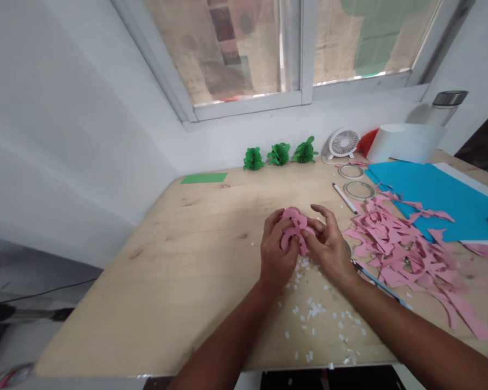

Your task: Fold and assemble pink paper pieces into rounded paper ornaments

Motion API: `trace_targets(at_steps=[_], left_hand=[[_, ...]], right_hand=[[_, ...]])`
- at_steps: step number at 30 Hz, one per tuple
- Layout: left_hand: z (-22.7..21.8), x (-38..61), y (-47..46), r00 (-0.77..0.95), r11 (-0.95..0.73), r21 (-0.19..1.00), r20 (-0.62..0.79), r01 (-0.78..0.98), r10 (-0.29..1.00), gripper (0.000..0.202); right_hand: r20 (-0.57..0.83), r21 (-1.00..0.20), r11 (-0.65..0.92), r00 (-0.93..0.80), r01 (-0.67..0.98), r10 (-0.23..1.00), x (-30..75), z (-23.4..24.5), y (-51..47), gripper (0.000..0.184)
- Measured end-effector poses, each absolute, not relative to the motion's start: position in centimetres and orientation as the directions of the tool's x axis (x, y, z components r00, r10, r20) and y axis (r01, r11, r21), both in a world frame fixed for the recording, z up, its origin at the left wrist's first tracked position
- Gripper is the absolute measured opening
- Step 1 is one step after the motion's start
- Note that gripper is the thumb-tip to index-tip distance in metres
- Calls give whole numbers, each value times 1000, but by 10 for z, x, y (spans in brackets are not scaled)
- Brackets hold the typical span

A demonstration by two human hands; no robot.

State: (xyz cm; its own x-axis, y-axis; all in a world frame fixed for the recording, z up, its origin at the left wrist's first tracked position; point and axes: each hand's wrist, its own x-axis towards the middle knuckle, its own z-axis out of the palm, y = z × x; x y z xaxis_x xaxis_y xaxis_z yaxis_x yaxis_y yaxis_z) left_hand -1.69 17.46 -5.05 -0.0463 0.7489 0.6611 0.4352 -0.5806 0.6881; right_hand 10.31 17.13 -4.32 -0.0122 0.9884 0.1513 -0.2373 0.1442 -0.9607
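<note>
A pink paper flower (295,218) is held between my two hands over the middle of the wooden table. My left hand (278,249) wraps round its left side, thumb and fingers closed on the petals. From the right, my right hand (329,244) pinches the flower's edge with the thumb, while its index finger sticks up and away. The fingers hide part of the flower. Small white paper bits (315,310) lie scattered on the table below the hands.
Pink paper scraps (394,244) heap up at right, by blue sheets (415,195), a white pen (344,198) and tape rolls (358,190). Along the wall stand three green paper pieces (278,154) and a small white fan (344,143). A green strip (204,178) lies back left.
</note>
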Motion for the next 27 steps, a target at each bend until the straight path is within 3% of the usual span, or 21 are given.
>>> trace_targets(at_steps=[6, 11, 14, 21, 27], left_hand=[[-49, -18, 175, -71, -577, 723, 645, 381, 761, 33], [-50, -19, 175, -75, -553, 733, 626, 395, 776, 33], [-50, -20, 175, -75, -544, 724, 627, 425, 775, 32], [-49, -21, 174, -27, -553, 625, 676, 551, 736, 24], [-54, -22, 174, 36, -538, 536, 686, 651, 727, 22]], right_hand=[[363, -932, 363, 10, -5, 932, 105, -46, 169, 40], [485, -844, 491, -84, 217, 870, 108, -48, 172, 26], [463, -850, 468, -82, 242, 883, 109, -49, 174, 22], [344, -928, 354, -99, 119, 934, 111, -45, 176, 28], [232, -967, 237, -63, 98, 971, 109, -48, 177, 17]])
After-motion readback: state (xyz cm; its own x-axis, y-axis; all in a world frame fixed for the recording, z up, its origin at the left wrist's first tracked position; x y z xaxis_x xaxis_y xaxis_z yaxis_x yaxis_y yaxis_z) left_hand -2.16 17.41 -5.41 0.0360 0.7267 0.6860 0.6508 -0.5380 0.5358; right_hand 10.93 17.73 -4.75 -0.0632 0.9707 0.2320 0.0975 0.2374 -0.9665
